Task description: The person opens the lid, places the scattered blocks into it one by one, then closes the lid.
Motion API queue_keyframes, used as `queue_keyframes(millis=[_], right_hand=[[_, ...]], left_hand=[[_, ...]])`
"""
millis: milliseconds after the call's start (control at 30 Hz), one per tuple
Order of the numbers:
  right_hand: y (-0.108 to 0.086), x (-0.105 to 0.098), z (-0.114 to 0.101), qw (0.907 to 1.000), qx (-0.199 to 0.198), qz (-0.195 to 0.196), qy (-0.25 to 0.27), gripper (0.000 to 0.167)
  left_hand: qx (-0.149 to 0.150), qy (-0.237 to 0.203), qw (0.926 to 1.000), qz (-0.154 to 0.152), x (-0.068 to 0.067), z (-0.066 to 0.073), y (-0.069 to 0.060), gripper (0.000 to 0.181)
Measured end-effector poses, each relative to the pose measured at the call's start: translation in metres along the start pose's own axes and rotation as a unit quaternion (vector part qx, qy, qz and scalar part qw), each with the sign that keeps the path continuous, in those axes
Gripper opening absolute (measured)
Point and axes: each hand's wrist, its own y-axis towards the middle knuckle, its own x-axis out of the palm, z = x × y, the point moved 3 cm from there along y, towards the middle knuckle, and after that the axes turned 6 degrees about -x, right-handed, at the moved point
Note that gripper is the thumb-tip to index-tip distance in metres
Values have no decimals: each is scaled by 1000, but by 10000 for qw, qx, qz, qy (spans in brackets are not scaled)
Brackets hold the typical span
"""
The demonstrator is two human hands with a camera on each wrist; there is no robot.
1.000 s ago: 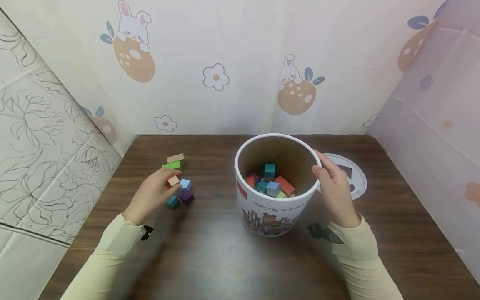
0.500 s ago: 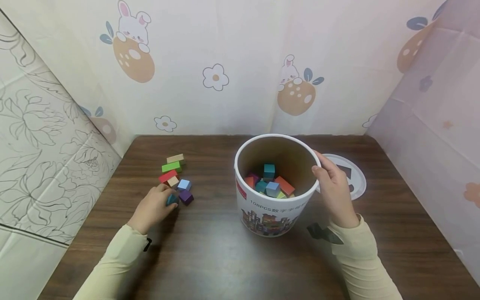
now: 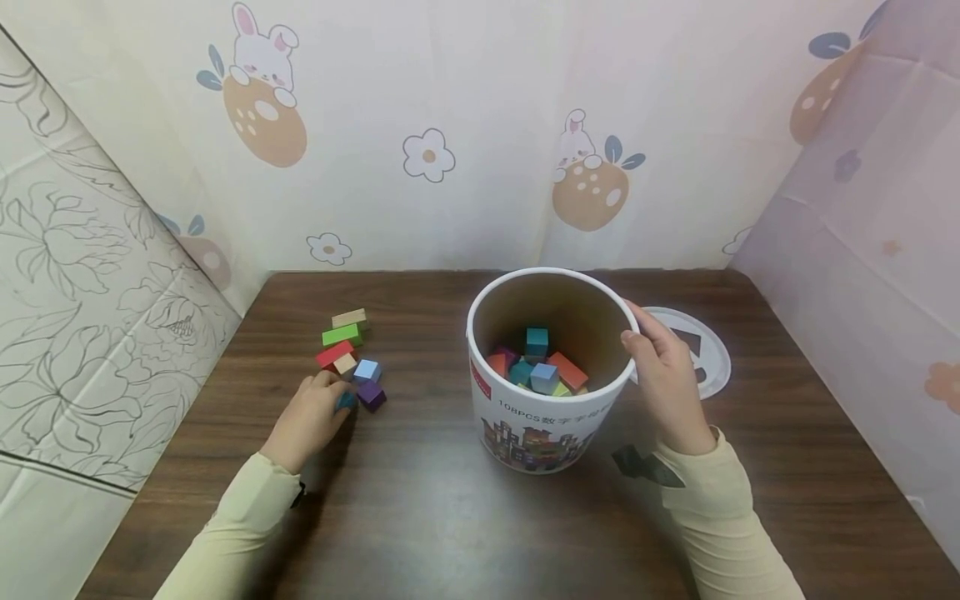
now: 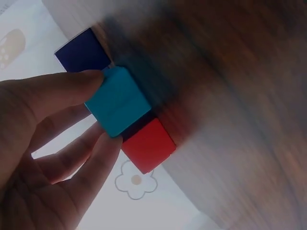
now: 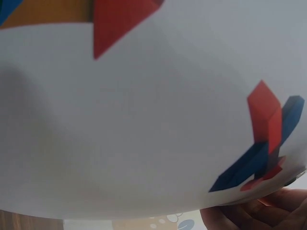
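Note:
My left hand (image 3: 306,419) pinches a teal block (image 4: 118,101) between thumb and fingertips at the near end of a small group of blocks. Beside it lies a purple block (image 3: 371,396), then a light blue block (image 3: 367,372). Farther back are a plain wood cube (image 3: 345,365), a red block (image 3: 335,355), a green block (image 3: 342,336) and a plain wood block (image 3: 349,319). My right hand (image 3: 666,379) grips the rim of a white bucket (image 3: 555,421), thumb over the edge. In the right wrist view, the printed bucket wall (image 5: 144,120) hides most of that hand.
Several coloured blocks (image 3: 543,377) lie inside the bucket. A white round lid (image 3: 717,367) lies on the brown table (image 3: 420,517) behind my right hand. Patterned cloth (image 3: 495,208) rises at the table's back edge and sides.
My left hand has come down and nearer from over the red block and wood cube to the teal block, which it now pinches. My right hand stays on the bucket rim.

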Motion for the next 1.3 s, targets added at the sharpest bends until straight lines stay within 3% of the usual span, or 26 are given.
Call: queue_keyframes(millis=[333, 433, 633, 833, 1000, 1300], right_hand=[[0, 0, 0, 10000, -12, 16, -69, 42], [0, 0, 0, 9999, -22, 23, -117, 42], [0, 0, 0, 9999, -43, 33, -85, 42], [-1, 0, -1, 10000, -10, 22, -35, 42], [-1, 0, -1, 10000, -17, 17, -9, 42], [-1, 0, 0, 10000, -29, -16, -40, 42]], left_hand=[[347, -23, 9989, 302, -3, 0, 2, 23], [396, -88, 9982, 447, -11, 2, 4, 23], [182, -593, 9964, 580, -34, 13, 10, 24], [89, -1035, 9929, 582, -49, 25, 17, 25], [49, -1591, 9860, 498, -62, 41, 23, 27], [504, -2113, 9733, 744, -85, 83, 35, 29]])
